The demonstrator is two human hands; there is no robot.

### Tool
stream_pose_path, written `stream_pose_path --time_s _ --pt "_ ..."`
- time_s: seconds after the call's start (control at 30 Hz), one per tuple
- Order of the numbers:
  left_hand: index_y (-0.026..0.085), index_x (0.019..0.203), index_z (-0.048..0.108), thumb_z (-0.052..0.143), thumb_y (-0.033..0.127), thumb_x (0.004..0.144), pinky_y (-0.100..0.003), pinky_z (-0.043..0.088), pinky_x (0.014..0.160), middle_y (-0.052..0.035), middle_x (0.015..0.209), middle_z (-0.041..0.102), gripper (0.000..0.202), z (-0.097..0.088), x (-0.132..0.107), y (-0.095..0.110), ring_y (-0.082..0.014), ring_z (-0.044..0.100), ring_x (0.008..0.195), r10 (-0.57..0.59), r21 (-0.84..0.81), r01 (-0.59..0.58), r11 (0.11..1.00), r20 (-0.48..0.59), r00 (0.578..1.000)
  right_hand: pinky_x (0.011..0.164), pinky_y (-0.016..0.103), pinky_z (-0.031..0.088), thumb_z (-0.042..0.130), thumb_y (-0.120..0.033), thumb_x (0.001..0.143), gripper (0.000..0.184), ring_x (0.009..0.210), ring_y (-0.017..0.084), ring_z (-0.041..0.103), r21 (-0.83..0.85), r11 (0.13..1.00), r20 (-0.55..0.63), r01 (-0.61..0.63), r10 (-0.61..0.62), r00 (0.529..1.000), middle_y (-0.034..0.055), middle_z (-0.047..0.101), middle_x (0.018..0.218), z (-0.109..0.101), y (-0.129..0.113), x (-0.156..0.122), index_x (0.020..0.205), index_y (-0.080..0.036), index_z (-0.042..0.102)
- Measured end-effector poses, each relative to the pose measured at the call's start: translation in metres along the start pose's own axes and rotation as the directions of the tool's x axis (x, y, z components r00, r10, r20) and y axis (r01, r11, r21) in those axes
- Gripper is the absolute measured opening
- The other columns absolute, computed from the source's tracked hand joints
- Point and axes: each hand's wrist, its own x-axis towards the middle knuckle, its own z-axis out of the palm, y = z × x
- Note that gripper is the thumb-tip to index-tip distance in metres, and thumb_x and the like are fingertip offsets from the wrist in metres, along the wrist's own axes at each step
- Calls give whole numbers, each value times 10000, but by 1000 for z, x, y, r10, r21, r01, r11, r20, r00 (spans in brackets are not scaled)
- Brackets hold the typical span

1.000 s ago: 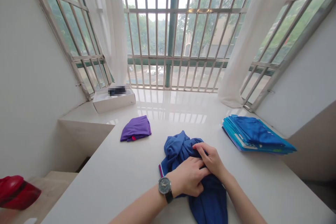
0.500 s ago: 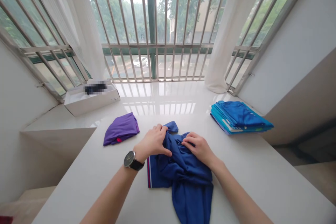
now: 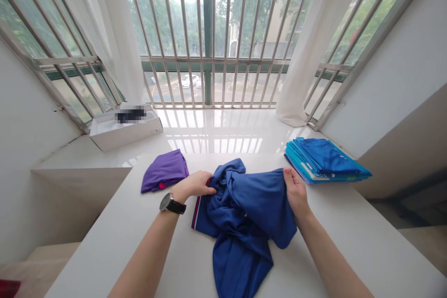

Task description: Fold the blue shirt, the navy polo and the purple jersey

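A crumpled dark blue garment (image 3: 240, 214) with a red and white stripe along its left edge lies bunched on the white table (image 3: 174, 260). My left hand (image 3: 197, 183), with a black-strapped watch on its wrist, pinches the cloth at the upper left. On the other side, my right hand (image 3: 296, 191) grips the upper right edge, thumb on top, and holds that part spread out and somewhat raised. Folds hide the garment's exact kind. To the left of my left hand sits a folded purple cloth (image 3: 164, 170) with a small red patch.
A stack of folded blue garments (image 3: 324, 160) rests at the table's right. On the sill at the back left stands a white open box (image 3: 127, 137) with a blurred dark item inside. White curtains (image 3: 296, 79) hang before the barred window.
My right hand has moved right, drawing out a flap of the blue garment. My left hand has shifted slightly left and down and now pinches the cloth. The view has turned a little.
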Motion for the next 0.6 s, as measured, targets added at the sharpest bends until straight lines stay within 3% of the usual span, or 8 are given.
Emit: stream_pose_path --time_s 0.13,0.2,0.27,0.33,0.43,0.53,0.57,0.6 --pt "178 770 583 565 345 831 -283 390 615 -28 758 627 178 -16 -12 0 -188 570 687 76 -140 -85 987 -67 995 767 328 462 623 -699 727 515 771 193 560 -56 998 -304 -10 -8 953 -9 603 753 -19 7 21 835 -195 635" --pt "176 848 602 533 407 881 -281 411 651 -27 814 630 243 -26 -21 6 -186 569 742 135 -311 -173 934 -140 981 823 357 457 601 -661 763 480 816 209 575 -170 985 -328 23 -79 942 5 616 775 -21 8 25 839 -188 633" --pt "177 962 607 488 452 925 -273 439 695 -33 902 636 302 -33 -28 16 -184 577 821 185 -530 -282 800 -229 956 852 394 462 607 -590 796 418 845 223 589 -315 943 -240 105 -186 953 31 641 838 -17 6 21 890 -184 635" --pt "179 1042 586 469 481 945 -263 457 705 -33 932 627 338 -35 -31 29 -177 581 847 168 -690 -344 637 -311 936 888 437 464 606 -505 835 344 909 246 596 -456 849 -112 268 -354 928 71 652 934 -8 0 10 958 -185 635" --pt "176 1045 561 496 487 945 -258 474 693 -19 885 602 333 -32 -31 52 -164 580 816 78 -784 -370 498 -384 920 971 484 448 591 -431 880 302 1054 282 583 -502 654 166 566 -570 805 112 646 1065 10 -13 -20 1069 -198 634" --pt "172 1045 569 505 457 955 -286 498 783 -28 922 606 305 -27 -35 77 -182 589 904 82 -778 -417 470 -432 898 1026 513 452 746 -524 740 731 1212 347 543 -304 619 559 724 -500 662 150 594 1298 28 -21 -53 1351 -192 520" --pt "173 1049 577 504 450 959 -297 502 814 -35 947 611 301 -26 -38 85 -190 591 937 124 -763 -433 480 -429 895 1026 522 460 786 -540 686 847 1232 368 536 -259 654 615 711 -456 643 155 585 1331 32 -20 -62 1395 -184 490" --pt "174 1056 584 504 446 960 -307 506 833 -43 974 617 300 -25 -41 92 -197 593 960 184 -747 -446 493 -411 893 1009 516 480 785 -526 694 807 1208 368 564 -228 706 646 671 -405 646 141 622 1294 36 -18 -69 1380 -193 521"
